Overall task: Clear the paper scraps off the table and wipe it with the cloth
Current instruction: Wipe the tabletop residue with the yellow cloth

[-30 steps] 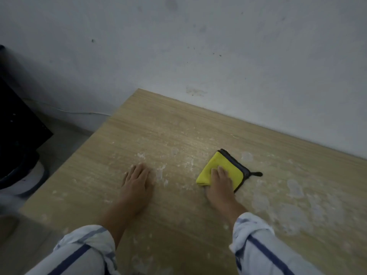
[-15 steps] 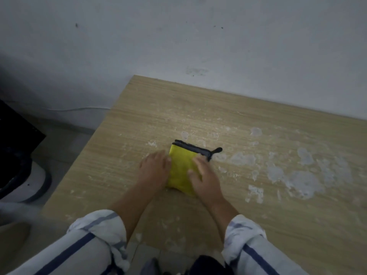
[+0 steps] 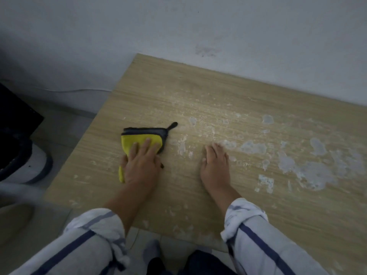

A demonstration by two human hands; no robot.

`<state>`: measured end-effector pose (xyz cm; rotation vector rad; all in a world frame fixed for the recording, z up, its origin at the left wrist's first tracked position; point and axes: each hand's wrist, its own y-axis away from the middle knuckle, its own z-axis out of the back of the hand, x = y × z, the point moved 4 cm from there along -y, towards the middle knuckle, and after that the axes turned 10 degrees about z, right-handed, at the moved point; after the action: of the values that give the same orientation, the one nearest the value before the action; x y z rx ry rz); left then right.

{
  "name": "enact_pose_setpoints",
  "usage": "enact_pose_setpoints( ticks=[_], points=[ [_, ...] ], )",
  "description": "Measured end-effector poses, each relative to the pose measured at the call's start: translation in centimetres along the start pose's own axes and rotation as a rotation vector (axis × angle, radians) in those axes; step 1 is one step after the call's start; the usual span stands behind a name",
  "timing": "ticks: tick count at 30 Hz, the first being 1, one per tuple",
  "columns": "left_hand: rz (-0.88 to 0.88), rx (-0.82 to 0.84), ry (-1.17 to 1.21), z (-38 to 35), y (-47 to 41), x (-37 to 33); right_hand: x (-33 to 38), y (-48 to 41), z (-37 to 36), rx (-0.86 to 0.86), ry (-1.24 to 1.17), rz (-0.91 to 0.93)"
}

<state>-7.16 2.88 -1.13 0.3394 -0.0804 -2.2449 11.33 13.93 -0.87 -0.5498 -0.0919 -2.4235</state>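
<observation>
A folded yellow cloth (image 3: 139,139) with a dark grey edge and a hanging loop lies near the left side of the wooden table (image 3: 198,92). My left hand (image 3: 141,165) presses down on it, fingers spread over the yellow part and thumb at its left edge. To the right of the cloth and apart from it, my right hand (image 3: 215,167) lies flat and empty on the wood. White scraps and smeared patches (image 3: 309,171) cover the right half of the tabletop, and smaller flecks (image 3: 181,145) lie between my hands.
The table's far edge meets a pale wall (image 3: 218,26). Beyond the left edge, a white and dark bin (image 3: 29,161) and a black object (image 3: 14,114) stand on the floor. A thin cable (image 3: 79,90) runs along the wall base.
The cloth has passed from my right hand to my left and moved left across the table. My right hand has come off it and now rests on bare wood.
</observation>
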Motion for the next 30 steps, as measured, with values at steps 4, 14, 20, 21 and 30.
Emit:
enact_pose_setpoints(
  ticks=[4,14,20,21,30],
  points=[
    [-0.065,-0.112,0.240,1.4,0.1,-3.1,1.2,-1.7,-0.8,0.044,-0.035,0.037],
    [0.175,0.003,0.092,0.7,-0.8,3.3,0.8,-2.3,-2.1,0.069,0.117,0.024],
    [-0.051,0.063,0.133,-1.0,4.3,-2.4,2.6,-3.2,-3.0,0.094,0.048,0.050],
    [-0.111,0.110,0.084,-2.0,6.0,-2.8,2.9,-3.2,-3.2,0.091,0.054,0.060],
    [0.443,-0.097,0.171,3.8,-0.2,11.2,5.1,-3.5,-4.1,0.098,0.070,0.084]
  ],
)
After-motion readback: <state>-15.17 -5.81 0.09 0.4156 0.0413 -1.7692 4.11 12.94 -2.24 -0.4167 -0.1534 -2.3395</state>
